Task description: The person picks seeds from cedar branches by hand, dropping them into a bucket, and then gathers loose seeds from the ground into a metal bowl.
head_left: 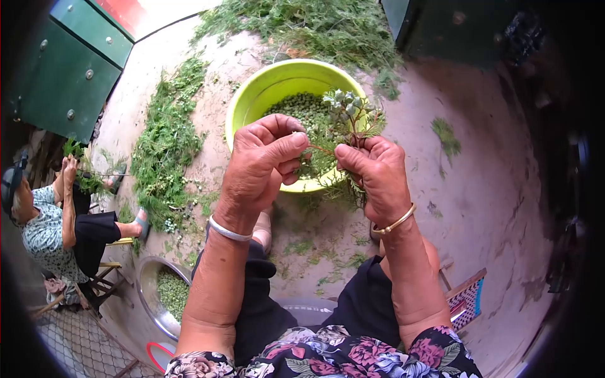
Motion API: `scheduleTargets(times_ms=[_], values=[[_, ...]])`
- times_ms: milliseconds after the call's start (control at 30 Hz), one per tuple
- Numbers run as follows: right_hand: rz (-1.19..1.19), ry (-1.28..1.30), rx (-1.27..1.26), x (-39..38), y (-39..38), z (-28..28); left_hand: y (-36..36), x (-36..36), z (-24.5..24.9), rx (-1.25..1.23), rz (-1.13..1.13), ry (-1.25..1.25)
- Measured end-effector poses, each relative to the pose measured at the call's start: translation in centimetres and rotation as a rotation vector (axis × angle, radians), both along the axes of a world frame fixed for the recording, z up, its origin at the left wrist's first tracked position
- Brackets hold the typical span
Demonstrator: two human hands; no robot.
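My right hand [376, 167] is closed around the stems of a green conifer sprig [359, 123] with a cluster of pale blue-green cones [343, 103] at its tip. My left hand [268, 160] is pinched, thumb against forefinger, at the end of a thin brown twig [321, 150] that runs across to the right hand. What lies inside the left fingertips is mostly hidden. Both hands are held above a lime-green plastic tub [252, 94]. Inside the tub lie many small round green cones [302, 106], partly covered by the hands and the sprig.
Cut conifer branches [302, 25] are heaped behind the tub, with more branches [167, 132] along its left. At far left a seated person [53, 220] handles greenery. A metal basin [148, 296] of green cones stands at lower left. A woven stool [466, 299] is at lower right.
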State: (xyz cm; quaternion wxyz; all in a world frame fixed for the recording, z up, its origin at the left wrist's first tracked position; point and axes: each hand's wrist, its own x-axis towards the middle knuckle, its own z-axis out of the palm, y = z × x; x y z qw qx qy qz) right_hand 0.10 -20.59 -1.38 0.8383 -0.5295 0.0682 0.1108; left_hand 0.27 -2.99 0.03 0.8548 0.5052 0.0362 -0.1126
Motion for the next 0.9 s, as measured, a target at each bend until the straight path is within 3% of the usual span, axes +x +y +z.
scheduleTargets(times_ms=[167,233,400,467,500,533,600,733,900], values=[[0.065,-0.012,0.046,-0.1,-0.3,0.4,0.4,0.2,0.7,0.223,-0.024,-0.098],[0.056,-0.021,0.021,-0.1,-0.1,0.2,-0.3,0.2,0.9,0.656,0.095,-0.205],[0.052,-0.023,0.058,-0.1,0.3,-0.2,-1.1,0.8,-1.1,0.962,0.331,-0.487],[0.045,-0.034,0.062,-0.2,0.2,0.0,-0.7,1.2,-0.4,0.706,0.565,-0.293],[0.021,-0.039,0.070,-0.3,-0.3,0.2,0.7,1.7,0.0,0.445,0.577,-0.249],[-0.001,-0.043,0.077,-0.3,-0.7,0.3,3.0,2.1,-0.4,0.101,0.430,-0.179],[-0.011,-0.040,0.048,-0.1,-1.1,0.5,4.1,2.5,-0.8,-0.277,0.354,0.067],[0.015,0.021,0.095,0.2,-1.7,0.4,2.8,1.6,-0.4,-0.373,0.225,0.191],[0.095,0.013,0.174,0.3,-2.2,0.0,1.7,0.5,-0.2,-0.061,0.142,0.124]])
